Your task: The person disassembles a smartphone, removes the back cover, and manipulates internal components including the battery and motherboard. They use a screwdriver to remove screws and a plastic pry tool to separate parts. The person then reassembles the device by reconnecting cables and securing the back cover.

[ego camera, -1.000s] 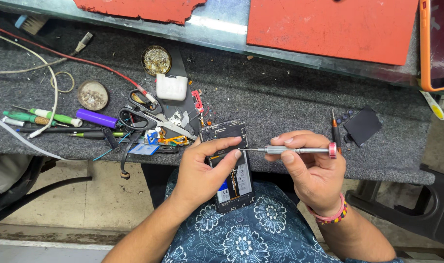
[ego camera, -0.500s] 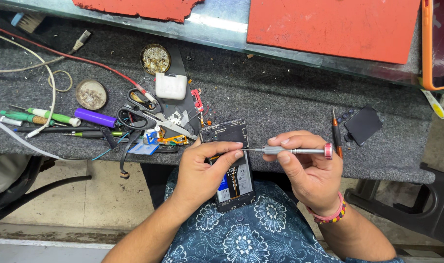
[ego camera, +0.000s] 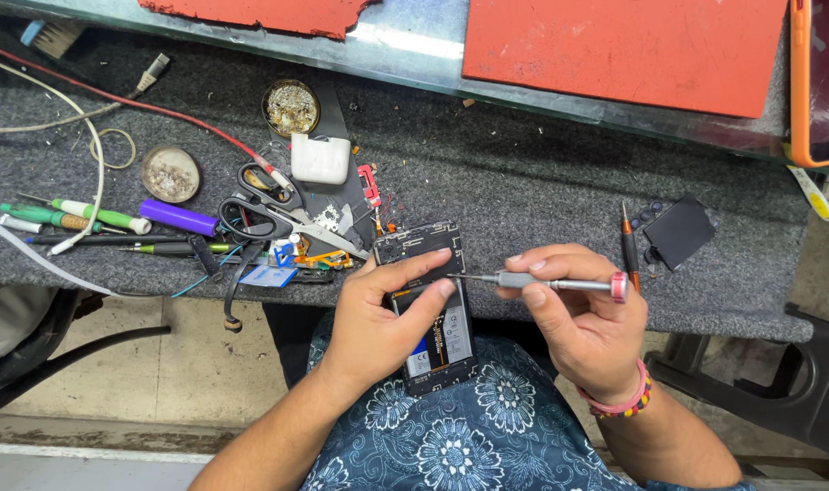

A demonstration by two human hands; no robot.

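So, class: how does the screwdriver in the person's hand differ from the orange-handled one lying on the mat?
The grey screwdriver is pinched in the right hand and lies level, tip at the opened phone; the orange-handled screwdriver lies untouched on the mat, pointing away from the person. The grey one has a metal shaft and a pink end cap; the other has an orange and dark grip. Both are slim precision drivers.

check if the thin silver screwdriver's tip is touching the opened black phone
Touching: the head view shows the thin silver screwdriver tip meeting the opened black phone edge.
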